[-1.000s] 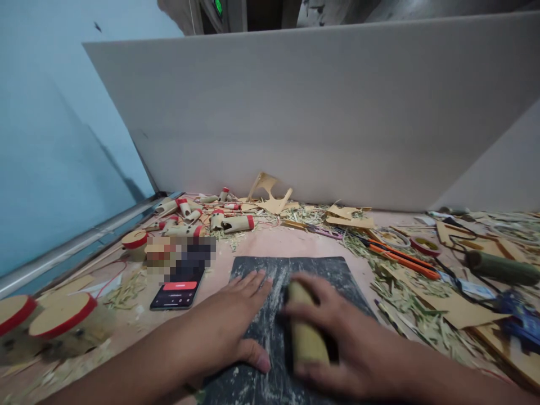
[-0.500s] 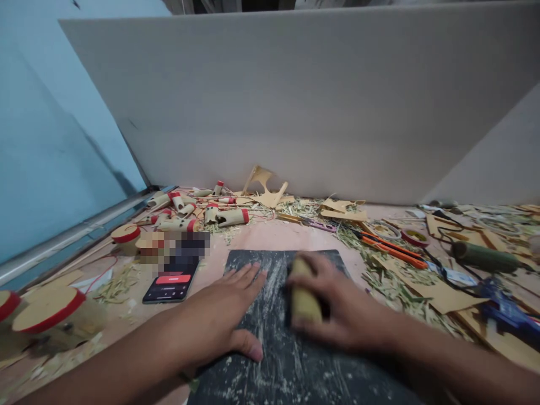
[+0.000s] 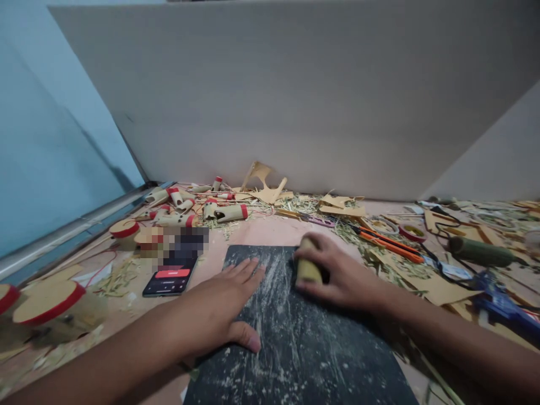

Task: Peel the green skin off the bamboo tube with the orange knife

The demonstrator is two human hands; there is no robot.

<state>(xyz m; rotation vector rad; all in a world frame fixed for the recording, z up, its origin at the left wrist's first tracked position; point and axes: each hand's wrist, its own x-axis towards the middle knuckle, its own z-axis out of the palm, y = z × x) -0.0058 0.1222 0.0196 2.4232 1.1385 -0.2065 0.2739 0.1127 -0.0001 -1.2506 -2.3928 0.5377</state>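
Note:
A black sanding sheet (image 3: pixel 295 349) streaked with pale dust lies on the table in front of me. My left hand (image 3: pixel 219 312) rests flat on its left part, fingers stretched out, pinning it down. My right hand (image 3: pixel 337 275) is closed around a short yellowish bamboo tube (image 3: pixel 307 267) and presses it onto the far part of the sheet.
A phone (image 3: pixel 171 275) with a red bar on its screen lies left of the sheet. Several small bamboo tubes with red bands (image 3: pixel 228 212) lie at the back left, red-rimmed discs (image 3: pixel 46 298) at far left. Orange cutters (image 3: pixel 388 244), tape rolls, cardboard scraps, a green tube (image 3: pixel 481 252) and shavings crowd the right. A grey board stands behind.
My right hand has slid the bamboo tube away from me along the sheet, from near its middle to its far part. My left hand has stayed flat on the sheet.

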